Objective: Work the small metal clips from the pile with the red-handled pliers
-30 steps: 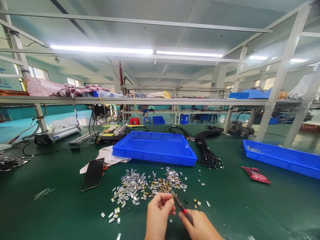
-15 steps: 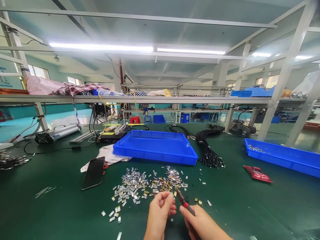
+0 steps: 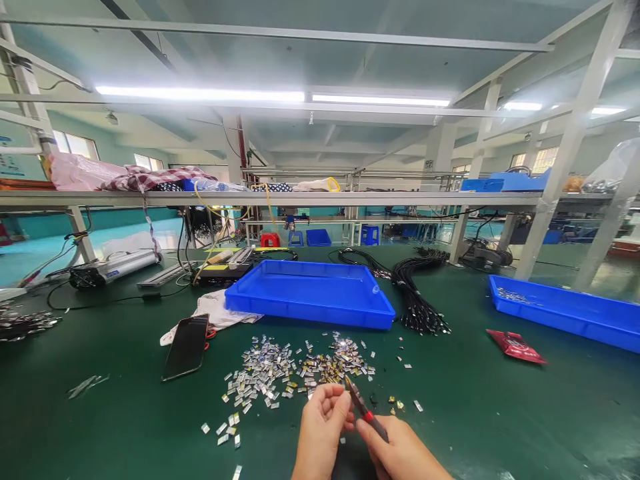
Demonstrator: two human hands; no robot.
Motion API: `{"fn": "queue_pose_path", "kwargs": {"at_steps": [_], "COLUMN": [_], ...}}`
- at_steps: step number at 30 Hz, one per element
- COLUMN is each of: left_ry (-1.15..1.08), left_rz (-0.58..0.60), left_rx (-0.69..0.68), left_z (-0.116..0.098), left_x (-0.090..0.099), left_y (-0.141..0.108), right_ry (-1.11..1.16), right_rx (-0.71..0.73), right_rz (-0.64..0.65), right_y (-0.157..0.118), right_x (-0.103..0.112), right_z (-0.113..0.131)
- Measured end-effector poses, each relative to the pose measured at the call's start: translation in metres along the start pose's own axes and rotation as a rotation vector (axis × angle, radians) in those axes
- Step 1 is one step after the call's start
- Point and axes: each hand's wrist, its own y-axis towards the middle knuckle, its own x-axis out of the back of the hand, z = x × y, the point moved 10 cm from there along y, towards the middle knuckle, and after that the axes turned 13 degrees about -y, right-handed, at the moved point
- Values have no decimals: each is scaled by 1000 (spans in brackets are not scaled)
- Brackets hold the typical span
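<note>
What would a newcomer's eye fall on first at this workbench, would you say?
Probably the big blue tray in the middle of the green bench. Nearer the viewer, a glittering scatter of small metallic pieces stands out, with the right hand holding red-and-black pliers beside the left hand.

Showed smooth, glossy plastic in the wide rectangular blue tray (image 3: pixel 310 290), a shiny metallic finish on the small silvery rectangular pieces (image 3: pixel 265 373), matt fabric in the crumpled white cloth (image 3: pixel 220 308) and a smooth sheen on the flat dark-green tabletop (image 3: pixel 135 423).
</note>
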Motion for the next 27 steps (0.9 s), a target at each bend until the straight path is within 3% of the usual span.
{"fn": "queue_pose_path", "kwargs": {"at_steps": [5,8,11,15,18,21,27], "left_ry": [71,133,403,963,1155,1237,1248], "left_rz": [11,-10,-104,-204,-256,-232,67], "left_rx": [-37,-65,-184,-293,-359,-410,-348], "left_z": [-2,-15,-52,-105,-129,-131,-84], "left_x": [-7,2,34,80,100,93,33], "left_y": [-3,-4,-4,-4,-7,-10,-8], "right_ry": [132,279,465,823,939,952,941], "right_rx": [-74,-212,-295,-196,-154,-161,-203], "right_rz": [29,94,235,487,540,532,488], "right_y": [1,2,-4,-17,-19,-19,-18], "right_x": [-4,-7,-9,-10,-7,-8,-10], "right_z": [-10,-31,-42,-23,-17,-19,-24]}}
